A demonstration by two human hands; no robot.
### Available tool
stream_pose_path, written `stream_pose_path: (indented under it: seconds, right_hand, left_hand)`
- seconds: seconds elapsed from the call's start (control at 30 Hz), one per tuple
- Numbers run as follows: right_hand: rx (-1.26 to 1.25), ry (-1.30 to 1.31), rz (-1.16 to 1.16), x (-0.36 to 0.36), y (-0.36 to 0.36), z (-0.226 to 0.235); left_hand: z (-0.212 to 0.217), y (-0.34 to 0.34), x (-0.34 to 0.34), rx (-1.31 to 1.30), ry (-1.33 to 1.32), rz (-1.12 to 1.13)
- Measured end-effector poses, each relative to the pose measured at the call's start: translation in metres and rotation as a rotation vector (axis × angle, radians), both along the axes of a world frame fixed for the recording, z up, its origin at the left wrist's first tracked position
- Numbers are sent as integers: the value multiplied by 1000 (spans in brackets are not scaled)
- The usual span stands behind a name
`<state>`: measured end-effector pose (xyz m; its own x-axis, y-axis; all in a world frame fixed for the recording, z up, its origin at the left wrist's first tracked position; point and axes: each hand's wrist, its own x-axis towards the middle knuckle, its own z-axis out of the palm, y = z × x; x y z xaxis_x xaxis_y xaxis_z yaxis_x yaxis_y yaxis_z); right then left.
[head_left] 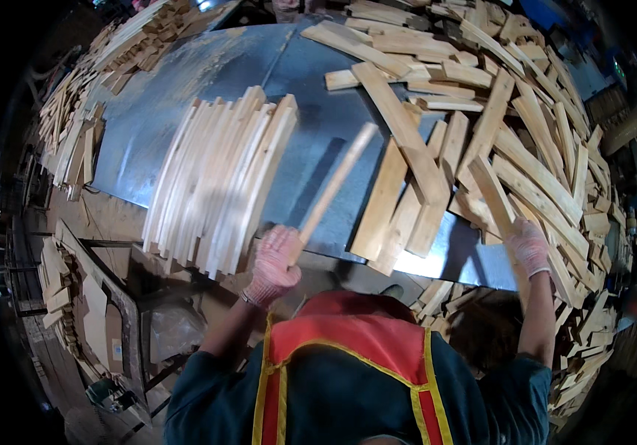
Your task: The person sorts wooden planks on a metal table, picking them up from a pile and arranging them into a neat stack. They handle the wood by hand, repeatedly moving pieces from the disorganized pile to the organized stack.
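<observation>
head view, looking down over a grey sheet-metal table (207, 81), the landmark for all positions here. left hand (272, 265), in a pink knit glove, at the table's near edge: fingers closed in a fist around the lower end of a single wooden slat (333, 182), which rises tilted up and away over the metal and is blurred. just left of that slat, on the table, a tidy stack of slats (218, 182) lies side by side, its near ends overhanging the table's near edge. right hand (529, 248), likewise gloved, at the table's near right edge: it lies on one slat of the loose heap of slats (496, 126) that covers the table's right and far side; whether its fingers clasp that slat or merely press on it cannot be told. further slat piles (74, 126) lie beyond the table's left edge, and offcuts (585, 348) lie below its right edge. below the near edge, the person's dark sleeves and a red vest with yellow trim (348, 348).
</observation>
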<state>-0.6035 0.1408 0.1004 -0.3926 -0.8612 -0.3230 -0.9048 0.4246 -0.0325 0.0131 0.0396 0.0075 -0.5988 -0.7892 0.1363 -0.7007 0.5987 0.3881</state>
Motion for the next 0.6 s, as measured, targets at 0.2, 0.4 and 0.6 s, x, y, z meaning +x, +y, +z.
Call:
stream_pose_path:
  seconds: [0.2,0.4,0.6]
  right_hand:
    - [-374,-979,-326,142,-98,-39]
    - [-340,-827,-347,297,-191,-124]
    - [-175,-946,115,344,-215,-83]
  left_hand:
    - [10,-45,60,-111,-348,383]
    - [21,-43,-16,318,-186,255]
    - [5,-68,-67,322,-521,327]
